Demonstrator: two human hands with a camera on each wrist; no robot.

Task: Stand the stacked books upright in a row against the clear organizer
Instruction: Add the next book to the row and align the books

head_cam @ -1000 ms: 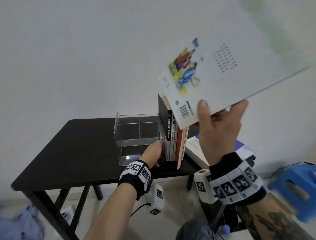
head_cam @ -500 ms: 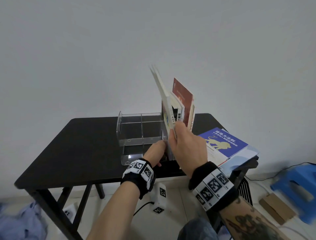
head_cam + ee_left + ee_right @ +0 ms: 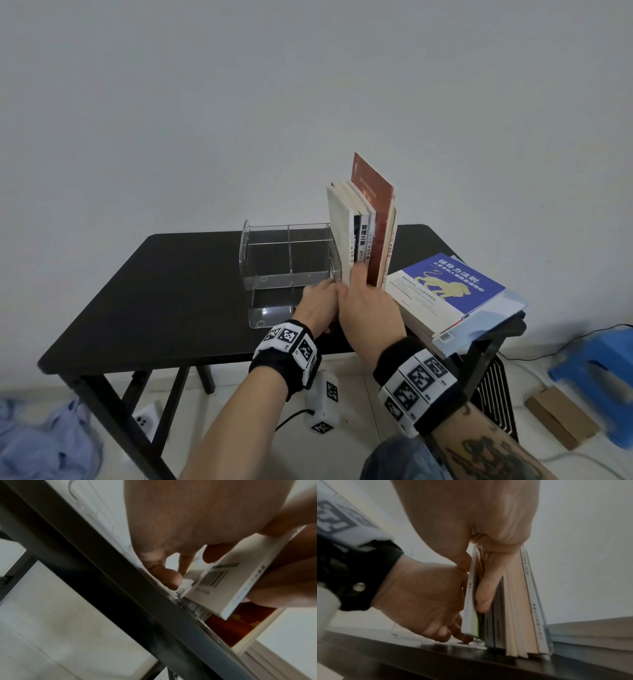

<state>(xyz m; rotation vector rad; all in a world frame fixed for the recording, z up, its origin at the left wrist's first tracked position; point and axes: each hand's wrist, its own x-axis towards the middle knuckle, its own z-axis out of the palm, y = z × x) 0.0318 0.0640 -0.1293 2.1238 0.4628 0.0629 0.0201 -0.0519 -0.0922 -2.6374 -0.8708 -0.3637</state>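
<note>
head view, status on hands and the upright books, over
Right hand pinching white paperback beside clear acrylic organizer. Left hand at its base, grip unclear. Flat stack, blue lion-cover book on top, remains.

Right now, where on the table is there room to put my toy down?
The bare left part of the black table, left of the clear organizer, has room. There is also a bare strip behind the flat stack of books. The middle front is crowded: both hands, the upright books and the organizer.
</note>
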